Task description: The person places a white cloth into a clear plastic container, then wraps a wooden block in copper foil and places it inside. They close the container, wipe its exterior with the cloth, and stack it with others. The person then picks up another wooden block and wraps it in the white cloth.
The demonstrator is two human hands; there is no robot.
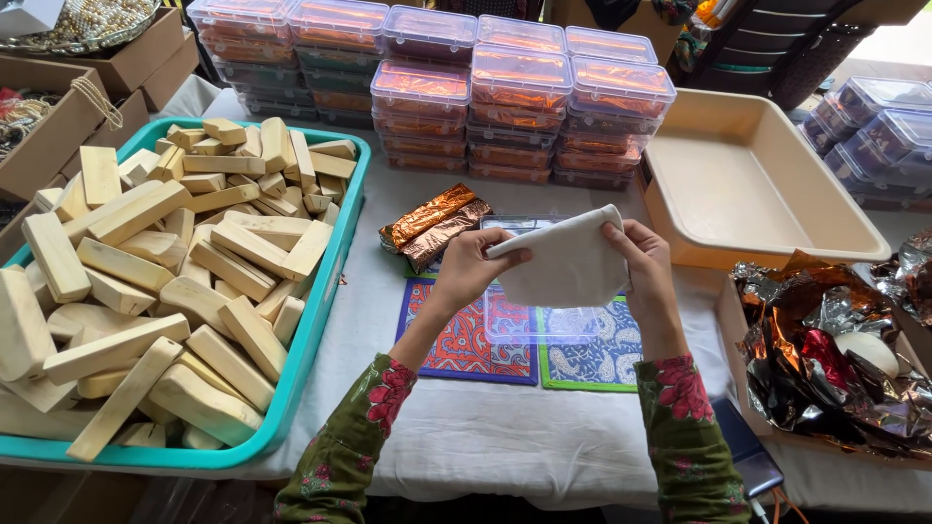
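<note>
My left hand [468, 267] and my right hand [643, 264] hold a folded white cloth [568, 264] between them, above the table's middle. Each hand pinches one side of it. Under the cloth sits a clear plastic box [539, 320], partly hidden, resting on two patterned mats, one red and blue [456, 344], one green-edged with blue print [597, 359]. Just behind my left hand lie two foil-wrapped bars [435, 225], one orange, one brown.
A teal tub [320, 330] full of pale wooden blocks [165, 281] fills the left. Stacks of lidded clear boxes [505, 102] with foil bars stand at the back. A beige tray [748, 184] sits at right, crumpled foil sheets [835, 359] at near right. Cardboard boxes [68, 116] stand far left.
</note>
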